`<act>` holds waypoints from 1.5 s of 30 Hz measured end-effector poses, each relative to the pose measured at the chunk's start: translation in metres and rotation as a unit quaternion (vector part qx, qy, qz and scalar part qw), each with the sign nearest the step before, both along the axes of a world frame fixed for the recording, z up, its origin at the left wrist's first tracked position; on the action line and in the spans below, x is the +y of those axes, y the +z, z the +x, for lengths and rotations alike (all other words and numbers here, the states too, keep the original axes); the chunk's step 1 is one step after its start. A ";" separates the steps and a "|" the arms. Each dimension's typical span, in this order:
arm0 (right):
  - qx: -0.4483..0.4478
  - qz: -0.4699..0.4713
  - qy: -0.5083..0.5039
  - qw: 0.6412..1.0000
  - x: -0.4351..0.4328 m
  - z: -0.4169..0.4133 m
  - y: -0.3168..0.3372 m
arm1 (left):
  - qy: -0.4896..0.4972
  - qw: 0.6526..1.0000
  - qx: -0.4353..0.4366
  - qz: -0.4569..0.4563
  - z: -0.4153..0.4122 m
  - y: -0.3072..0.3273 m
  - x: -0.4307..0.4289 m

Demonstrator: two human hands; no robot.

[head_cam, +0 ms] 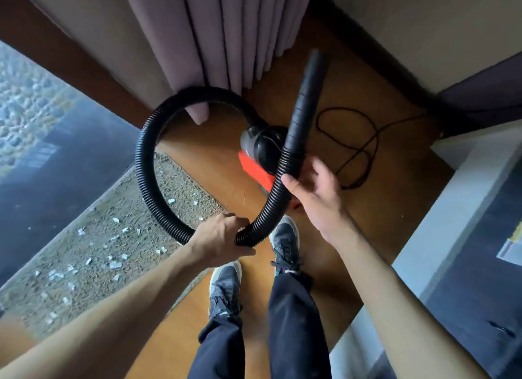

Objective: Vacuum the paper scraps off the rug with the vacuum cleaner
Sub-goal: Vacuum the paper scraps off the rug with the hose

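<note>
Gripping the hose [144, 163], black and ribbed, at the lowest bend of its loop with the left hand [220, 237], fingers [236, 223] curled right round it. Touching the same hose higher up with the right hand [313, 197], just below the rigid nozzle tube [306, 101]; fingers there spread and fairly straight, clamped on nothing as far as the blur lets on. Standing on the wooden floor [375, 214], shoes [226, 282] just under the hose, with the vacuum cleaner [262, 146] directly ahead and partly hidden behind the tube. Off to the left, the rug [183, 186], strewn with paper scraps [114, 264], none of them near the nozzle, aimed up and away toward the curtain [226, 39].

Likely trouble from here: letting the tube flop or swing wide, steadied only by an open hand and a grip far down the hose; sweeping it round toward the rug and catching the curtain hem; pulling the loop tight into a kink and choking the suction. Also dragging the machine by the hose and tipping it, or snagging the power cord [364, 152], lying in loose coils on the floor just beside it and near the right shoe [285, 240]. Scattering such light scraps with a careless step before getting the nozzle down to them.
</note>
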State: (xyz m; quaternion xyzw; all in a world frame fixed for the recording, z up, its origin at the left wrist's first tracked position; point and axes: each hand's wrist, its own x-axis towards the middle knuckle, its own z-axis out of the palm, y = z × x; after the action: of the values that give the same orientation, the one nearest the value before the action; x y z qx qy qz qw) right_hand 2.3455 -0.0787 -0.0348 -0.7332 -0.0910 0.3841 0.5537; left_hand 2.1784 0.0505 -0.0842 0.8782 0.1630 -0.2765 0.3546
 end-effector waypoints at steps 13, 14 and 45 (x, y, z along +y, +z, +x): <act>-0.177 0.041 0.479 0.859 0.130 -0.016 -0.005 | 0.405 0.852 -0.092 -0.318 -0.049 -0.010 -0.014; -0.155 0.037 0.512 0.844 0.137 -0.018 -0.008 | 0.430 0.833 -0.086 -0.337 -0.051 -0.009 -0.015; 0.242 -0.288 0.571 0.730 0.134 -0.154 -0.147 | 0.768 0.419 -0.233 -0.425 -0.123 -0.032 -0.132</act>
State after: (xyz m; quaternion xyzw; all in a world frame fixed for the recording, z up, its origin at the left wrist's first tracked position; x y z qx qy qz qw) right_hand 2.1917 0.0548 -0.1814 -0.5500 -0.2407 0.7998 -0.0043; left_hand 2.0549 -0.0810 -0.1166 0.1567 0.5428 0.2918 0.7718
